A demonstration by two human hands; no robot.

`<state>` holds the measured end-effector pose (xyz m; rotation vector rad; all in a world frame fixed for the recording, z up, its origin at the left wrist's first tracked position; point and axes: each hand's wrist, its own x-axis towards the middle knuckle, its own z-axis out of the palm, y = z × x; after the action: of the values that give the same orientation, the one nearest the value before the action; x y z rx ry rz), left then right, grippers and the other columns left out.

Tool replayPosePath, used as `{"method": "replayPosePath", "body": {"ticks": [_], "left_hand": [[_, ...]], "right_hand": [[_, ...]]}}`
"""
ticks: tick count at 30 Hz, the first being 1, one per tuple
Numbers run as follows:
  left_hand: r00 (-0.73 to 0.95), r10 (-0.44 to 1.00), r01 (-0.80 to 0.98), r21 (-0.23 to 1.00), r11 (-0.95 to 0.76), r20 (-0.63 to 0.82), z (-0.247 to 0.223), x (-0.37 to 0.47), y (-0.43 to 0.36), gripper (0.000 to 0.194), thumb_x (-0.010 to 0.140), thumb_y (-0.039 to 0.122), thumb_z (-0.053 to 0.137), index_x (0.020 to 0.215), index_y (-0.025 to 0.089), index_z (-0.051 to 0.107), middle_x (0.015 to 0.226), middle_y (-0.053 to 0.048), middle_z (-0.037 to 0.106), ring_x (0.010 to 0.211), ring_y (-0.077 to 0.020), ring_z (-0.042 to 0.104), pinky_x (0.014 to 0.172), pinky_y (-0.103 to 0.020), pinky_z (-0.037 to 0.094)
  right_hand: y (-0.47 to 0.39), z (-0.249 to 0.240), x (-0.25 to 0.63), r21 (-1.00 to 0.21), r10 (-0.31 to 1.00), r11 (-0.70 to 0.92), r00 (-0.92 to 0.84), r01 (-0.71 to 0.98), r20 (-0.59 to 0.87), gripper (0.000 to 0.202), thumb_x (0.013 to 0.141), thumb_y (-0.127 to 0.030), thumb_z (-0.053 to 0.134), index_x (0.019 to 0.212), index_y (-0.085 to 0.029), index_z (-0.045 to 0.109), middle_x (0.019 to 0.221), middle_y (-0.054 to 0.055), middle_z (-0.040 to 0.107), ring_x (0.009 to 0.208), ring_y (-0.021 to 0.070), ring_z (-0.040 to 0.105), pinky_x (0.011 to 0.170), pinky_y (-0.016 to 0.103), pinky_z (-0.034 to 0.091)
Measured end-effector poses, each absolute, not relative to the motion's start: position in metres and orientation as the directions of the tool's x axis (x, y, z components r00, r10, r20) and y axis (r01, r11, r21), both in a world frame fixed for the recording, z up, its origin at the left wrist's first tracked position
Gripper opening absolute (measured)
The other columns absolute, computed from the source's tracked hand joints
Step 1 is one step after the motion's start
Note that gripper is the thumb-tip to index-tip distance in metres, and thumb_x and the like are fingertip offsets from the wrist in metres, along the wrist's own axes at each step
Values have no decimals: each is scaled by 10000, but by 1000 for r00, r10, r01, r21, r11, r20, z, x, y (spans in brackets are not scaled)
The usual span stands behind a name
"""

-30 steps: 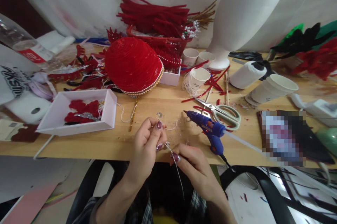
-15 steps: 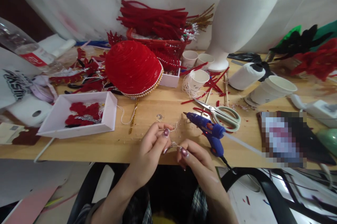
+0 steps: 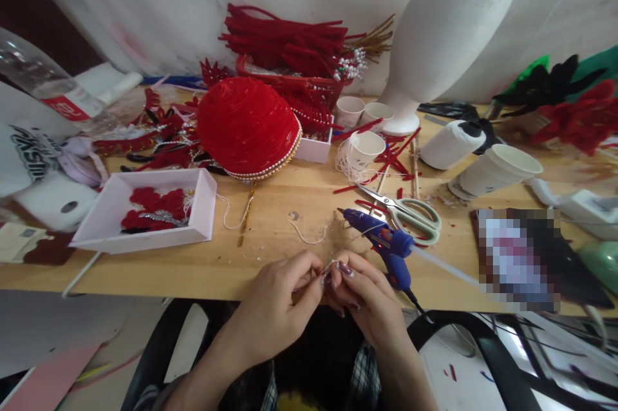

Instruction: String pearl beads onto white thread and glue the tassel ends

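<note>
Left hand (image 3: 282, 301) and right hand (image 3: 376, 298) close together, both grips pinching string (image 3: 331, 265), likely for fine control; glue gun (image 3: 374, 229) lies near.

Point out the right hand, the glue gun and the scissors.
Right hand (image 3: 373, 292): head view, on the back of the hand.
Glue gun (image 3: 398, 243): head view, on its blue body's rear.
Scissors (image 3: 391, 203): head view, where blades meet handles.

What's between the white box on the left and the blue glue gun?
In the head view, between the white box and the glue gun there's a sparkly gold stick, curvy white string and a small shiny scrap.
</note>
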<state>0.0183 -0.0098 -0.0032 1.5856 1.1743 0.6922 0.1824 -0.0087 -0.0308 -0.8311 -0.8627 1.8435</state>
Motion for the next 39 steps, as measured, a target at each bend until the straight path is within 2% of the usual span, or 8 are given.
{"method": "replayPosePath", "body": {"ticks": [8,11,14,19,27,31,35,39], "left_hand": [[412,890,-60,968,242,-197,-12,19,-11,185,958,349,532,837,212,554,725,28,540,622,-117,487,584,-238,383],[415,885,-150,943,296,-212,-15,20,-12,178,938,346,556,823,212,535,643,70,436,522,-87,351,507,-220,302],[431,874,-185,926,329,-224,-15,20,-13,177,933,345,557,820,212,526,607,86,389,502,-84,305,490,-218,267],[458,857,-137,934,329,-234,-8,16,-9,205,909,345,591,773,198,545,623,59,443,544,-96,340,520,-229,278],[450,864,209,967,147,-228,-6,3,-9,229,953,356,559,814,196,644,701,1,617,613,-138,511,549,-239,354],[458,875,238,970,53,-160,-7,-2,-8,301,978,371,523,752,203,630,667,4,597,587,-137,483,541,-254,326],[460,865,32,977,211,-202,-11,4,-8,355,962,385,537,662,197,515,586,42,453,547,-109,386,521,-239,287],[439,833,-343,794,503,-338,-16,17,-8,392,833,417,676,612,212,426,493,114,272,426,-52,194,417,-200,165]], "right_hand": [[-11,-34,184,-884,916,-312,-356,-348,-184,366,895,-492,655,698,-195,574,551,-69,365,492,104,312,472,240,292],[-11,-37,185,-919,927,-261,-342,-295,-154,358,929,-462,621,696,-197,568,573,-59,388,515,111,338,484,243,306],[-11,-38,188,-941,924,-231,-360,-247,-132,341,952,-446,590,718,-200,567,591,-54,411,534,117,363,496,245,322],[-9,-32,192,-981,905,-169,-410,-94,-116,356,964,-396,561,668,-203,517,587,-37,459,572,128,418,534,258,334],[-10,-34,190,-977,911,-182,-393,-108,-126,362,942,-425,556,657,-204,532,569,-35,437,555,130,400,501,255,321],[-10,-34,190,-976,908,-191,-397,-104,-135,366,947,-414,549,644,-215,496,573,-32,440,550,131,388,496,257,316],[-10,-30,188,-984,907,-163,-403,-75,-120,347,950,-367,514,640,-218,474,553,-42,432,538,129,390,523,266,318],[-11,-27,185,-993,907,-116,-409,-16,-100,341,938,-355,506,631,-213,465,542,-48,424,535,124,394,537,270,308]]}}
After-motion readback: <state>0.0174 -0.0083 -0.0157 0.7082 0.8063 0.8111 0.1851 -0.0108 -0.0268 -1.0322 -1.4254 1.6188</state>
